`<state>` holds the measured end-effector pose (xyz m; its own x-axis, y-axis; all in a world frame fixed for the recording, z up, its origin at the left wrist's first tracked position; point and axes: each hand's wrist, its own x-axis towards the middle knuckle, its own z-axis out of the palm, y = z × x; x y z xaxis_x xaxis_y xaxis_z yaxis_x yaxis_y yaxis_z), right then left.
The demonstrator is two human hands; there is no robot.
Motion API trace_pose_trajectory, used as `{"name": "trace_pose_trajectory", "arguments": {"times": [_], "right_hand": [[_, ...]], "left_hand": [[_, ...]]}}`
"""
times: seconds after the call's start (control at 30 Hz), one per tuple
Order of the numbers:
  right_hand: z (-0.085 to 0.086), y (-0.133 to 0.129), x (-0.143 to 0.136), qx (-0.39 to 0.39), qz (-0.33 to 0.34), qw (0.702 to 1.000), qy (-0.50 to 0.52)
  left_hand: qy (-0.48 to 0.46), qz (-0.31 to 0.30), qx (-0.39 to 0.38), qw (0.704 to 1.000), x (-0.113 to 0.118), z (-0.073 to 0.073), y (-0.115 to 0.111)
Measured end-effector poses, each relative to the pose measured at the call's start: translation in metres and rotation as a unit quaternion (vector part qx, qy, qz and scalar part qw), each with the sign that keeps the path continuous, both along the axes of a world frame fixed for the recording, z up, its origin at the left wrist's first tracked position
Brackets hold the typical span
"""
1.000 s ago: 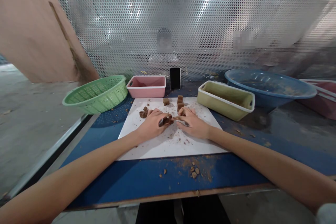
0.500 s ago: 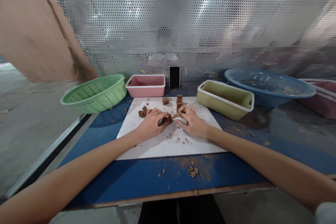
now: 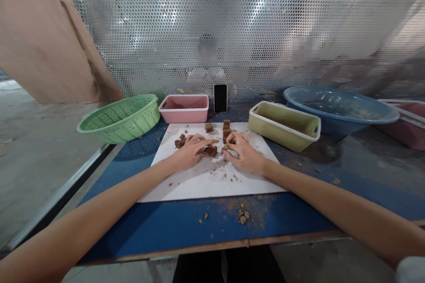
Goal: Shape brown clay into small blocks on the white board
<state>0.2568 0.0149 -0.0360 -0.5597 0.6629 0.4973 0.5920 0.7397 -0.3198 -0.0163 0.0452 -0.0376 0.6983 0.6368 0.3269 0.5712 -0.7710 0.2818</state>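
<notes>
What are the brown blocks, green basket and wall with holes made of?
Blocks: perhaps clay or soil; matte, with similar brown crumbs around. Basket: probably plastic; smooth, one even green, with molded-looking slots. Wall: likely metal; silvery, with bright glints.

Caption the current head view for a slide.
Left hand at a brown lump, right hand close by, over a crumb-strewn white board, with brown blocks beyond.

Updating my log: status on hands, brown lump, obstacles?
Left hand at brown lump, grip unclear. Right hand apart from it, any hold unclear. Crumbs on white board; brown blocks close beyond right hand.
</notes>
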Motion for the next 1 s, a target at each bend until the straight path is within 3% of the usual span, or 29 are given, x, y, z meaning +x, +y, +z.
{"name": "trace_pose_trajectory", "arguments": {"times": [0.23,0.4,0.87,1.0], "right_hand": [[0.002,0.003,0.0032,0.003,0.018,0.996,-0.086],[0.0035,0.0008,0.0044,0.018,-0.014,0.999,-0.043],[0.0058,0.0003,0.0038,-0.014,0.02,0.997,-0.073],[0.0045,0.0001,0.0038,-0.006,-0.012,0.999,-0.036]], "left_hand": [[-0.018,-0.009,-0.009,1.0,0.0042,-0.001,0.0004],[-0.035,-0.022,-0.01,0.999,0.004,-0.0001,0.0],[-0.034,-0.028,-0.011,0.999,0.006,0.0049,-0.002],[-0.032,-0.03,-0.006,0.999,0.0054,0.0038,-0.0015]]}}
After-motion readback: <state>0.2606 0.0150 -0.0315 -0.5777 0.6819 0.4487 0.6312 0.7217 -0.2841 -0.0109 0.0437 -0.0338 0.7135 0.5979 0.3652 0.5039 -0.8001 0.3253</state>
